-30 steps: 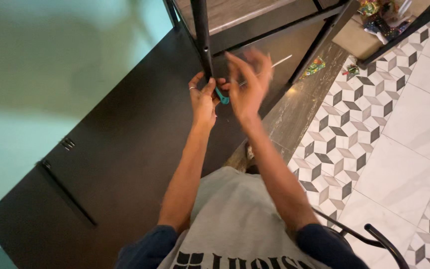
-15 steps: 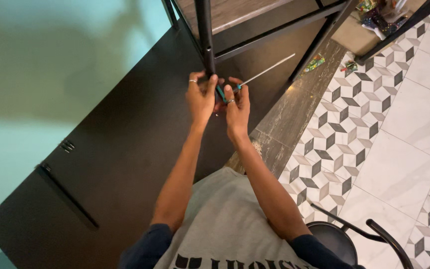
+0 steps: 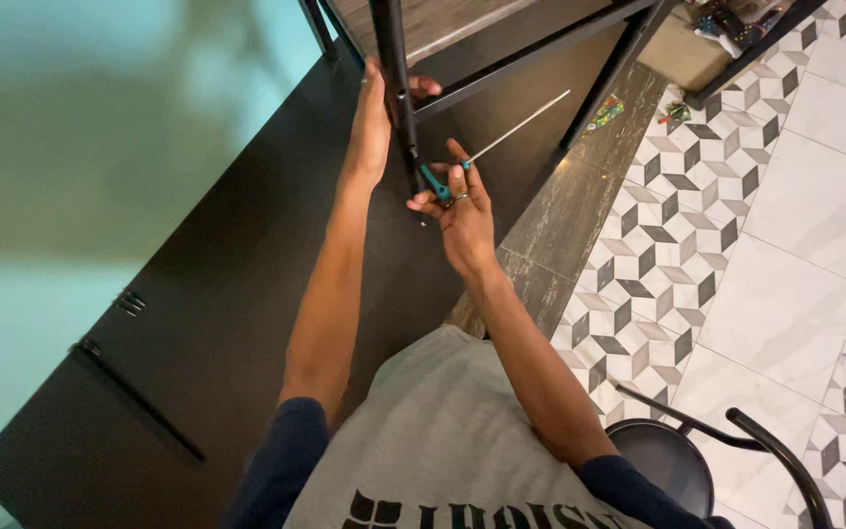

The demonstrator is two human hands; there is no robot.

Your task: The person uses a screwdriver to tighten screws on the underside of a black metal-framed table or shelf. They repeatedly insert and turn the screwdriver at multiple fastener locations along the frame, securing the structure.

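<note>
**Two hands at a black metal post, one with a long screwdriver**

While the left hand (image 3: pixel 376 122) wraps around the black metal post (image 3: pixel 391 59) near the top centre of the frame, the right hand (image 3: pixel 462 211) is just below it and to the right, closed around the teal handle of a screwdriver (image 3: pixel 501 137). The thin silver shaft of the tool points up and to the right, away from the post, and the handle end lies against the post's lower part. The left fingers are curled around the far side of the post, so the grip is firm but not fully visible.

The post belongs to a dark frame with crossbars (image 3: pixel 531 73) in the upper middle. Under both arms lies a large black panel (image 3: pixel 178 323), flat, filling the left and centre.

The post looks stiff and rather heavy, and smooth paint may make it slippery; I judge a full wrap of the hand is the safe hold. The screwdriver seems light, and its handle is the place to take it, since the shaft is thin and smooth.

At the right is a patterned tile floor (image 3: pixel 795 225), and a black chair (image 3: pixel 697 460) stands in the lower right corner.
</note>
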